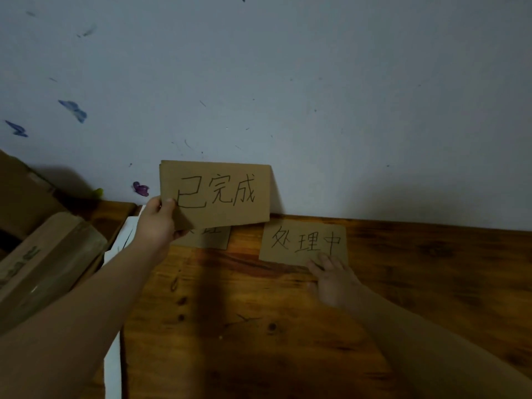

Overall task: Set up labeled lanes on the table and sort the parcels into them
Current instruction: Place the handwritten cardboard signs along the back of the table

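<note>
My left hand (157, 223) pinches the left edge of a cardboard label (221, 194) with handwritten characters and holds it up above the wooden table (259, 326), in front of the wall. Under it a second cardboard label (210, 239) lies flat on the table, mostly hidden. A third label (302, 241) with handwritten characters lies flat to the right near the wall. My right hand (334, 279) rests on the third label's near edge with straight fingers pressing it down.
Brown cardboard parcels (43, 254) are stacked at the left, beside the table. A white strip (115, 341) runs along the table's left edge. The pale wall (288, 96) with small butterfly stickers stands right behind the table.
</note>
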The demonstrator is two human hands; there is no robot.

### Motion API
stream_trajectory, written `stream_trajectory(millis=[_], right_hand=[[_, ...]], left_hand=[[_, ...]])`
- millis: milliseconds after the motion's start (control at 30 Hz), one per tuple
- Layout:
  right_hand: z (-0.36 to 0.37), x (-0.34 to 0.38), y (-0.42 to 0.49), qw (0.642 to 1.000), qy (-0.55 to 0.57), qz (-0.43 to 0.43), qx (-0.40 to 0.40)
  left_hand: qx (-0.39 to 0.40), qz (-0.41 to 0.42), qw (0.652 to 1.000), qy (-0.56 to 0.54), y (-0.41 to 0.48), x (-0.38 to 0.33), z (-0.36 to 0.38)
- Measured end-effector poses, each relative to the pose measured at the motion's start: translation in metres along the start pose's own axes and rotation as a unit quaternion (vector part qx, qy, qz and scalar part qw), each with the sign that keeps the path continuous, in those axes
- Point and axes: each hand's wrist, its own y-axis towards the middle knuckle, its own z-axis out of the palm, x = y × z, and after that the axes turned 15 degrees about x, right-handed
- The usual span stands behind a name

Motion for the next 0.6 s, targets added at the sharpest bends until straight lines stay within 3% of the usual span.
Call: stream_trajectory(millis=[200, 300, 333, 400, 433, 533, 600], right_hand=[[-0.038, 0.013, 0.021, 0.997, 0.019, 0.039, 0.056], [-0.06, 0.033, 0.009, 0.992, 0.124, 0.02, 0.004], [-0.069, 0.044, 0.0, 0.971, 0.238, -0.006, -0.009], [-0.084, 0.065, -0.02, 0.876, 0.475, -0.077, -0.015], [-0.089, 0.074, -0.032, 0.836, 0.538, -0.108, -0.029], [-0.096, 0.082, -0.065, 0.778, 0.603, -0.135, -0.116], [-0.095, 0.077, -0.083, 0.768, 0.611, -0.115, -0.156]], left_hand=[[0.004, -0.008, 1.0, -0.012, -0.007, 0.002, -0.004], [0.019, -0.012, 1.0, -0.015, -0.017, 0.0, -0.003], [0.034, -0.02, 0.999, -0.018, -0.022, -0.002, -0.002], [0.083, -0.041, 0.995, -0.024, -0.032, -0.006, 0.002], [0.109, -0.046, 0.993, -0.023, -0.039, -0.008, 0.004], [0.152, -0.042, 0.987, -0.029, -0.059, -0.016, 0.011], [0.159, -0.035, 0.986, -0.036, -0.07, -0.022, 0.015]])
